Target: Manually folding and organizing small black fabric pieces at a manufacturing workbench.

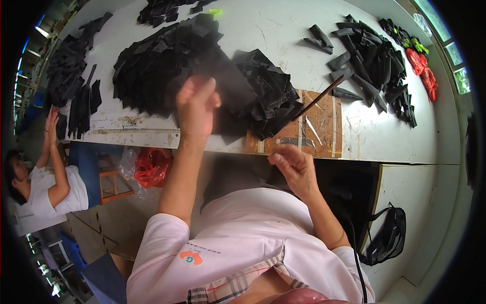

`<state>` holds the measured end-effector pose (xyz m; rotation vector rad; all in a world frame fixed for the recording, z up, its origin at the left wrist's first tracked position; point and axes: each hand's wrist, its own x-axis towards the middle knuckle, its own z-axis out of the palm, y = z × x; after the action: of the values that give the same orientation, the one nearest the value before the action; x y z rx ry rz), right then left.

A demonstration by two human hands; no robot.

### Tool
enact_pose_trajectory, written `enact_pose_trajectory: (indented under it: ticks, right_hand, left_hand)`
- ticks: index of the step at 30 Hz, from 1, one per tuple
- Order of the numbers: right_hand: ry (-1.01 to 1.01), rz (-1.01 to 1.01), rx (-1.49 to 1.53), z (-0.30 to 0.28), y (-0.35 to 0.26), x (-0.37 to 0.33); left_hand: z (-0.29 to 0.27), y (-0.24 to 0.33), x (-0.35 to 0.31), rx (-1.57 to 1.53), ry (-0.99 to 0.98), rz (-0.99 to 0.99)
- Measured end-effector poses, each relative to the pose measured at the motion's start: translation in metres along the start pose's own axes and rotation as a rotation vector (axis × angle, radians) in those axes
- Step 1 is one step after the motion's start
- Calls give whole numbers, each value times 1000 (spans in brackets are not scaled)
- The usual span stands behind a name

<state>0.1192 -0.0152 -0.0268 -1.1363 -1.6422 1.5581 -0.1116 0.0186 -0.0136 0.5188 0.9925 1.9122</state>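
My left hand [196, 104] is raised over the near edge of the table, fingers closed on a black fabric piece [234, 83] that is smeared by motion. Behind it rises a large heap of black fabric pieces [147, 68]. A smaller black heap [268, 91] lies to its right, partly on a brown board [324, 121] with tape strips. My right hand [296, 167] is just in front of the board, at the table edge, with its fingers curled together; whatever they hold, if anything, is hidden. A thin brown stick [324, 93] slants up from the board.
Rolled black fabric tubes [362, 61] are piled at the right, near red plastic bags [422, 68]. More black strips [71, 66] lie at the far left, where another person [55, 182] sits. A red bag [152, 167] hangs below the table; a black bag [389, 235] is at the lower right.
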Motion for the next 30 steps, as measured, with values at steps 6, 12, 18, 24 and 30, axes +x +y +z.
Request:
enact_pose_trajectory:
  ticks: [6,12,18,24,30]
  right_hand:
    - [108,-246,245,-13,-44,32]
    - [-1,-78,288,-33,-44,27]
    - [-134,-221,-50,-46,-54,22]
    - [-228,-265,-171,-50,-61,24]
    - [-268,-251,-251,-49,-64,27]
  left_hand:
    - [31,-19,-80,14,-326,-263]
    - [29,-32,-99,48,-429,-319]
    - [40,-1,-70,21,-522,-416]
    - [48,19,-57,420,-730,-440]
    - [48,16,-55,614,-794,-337]
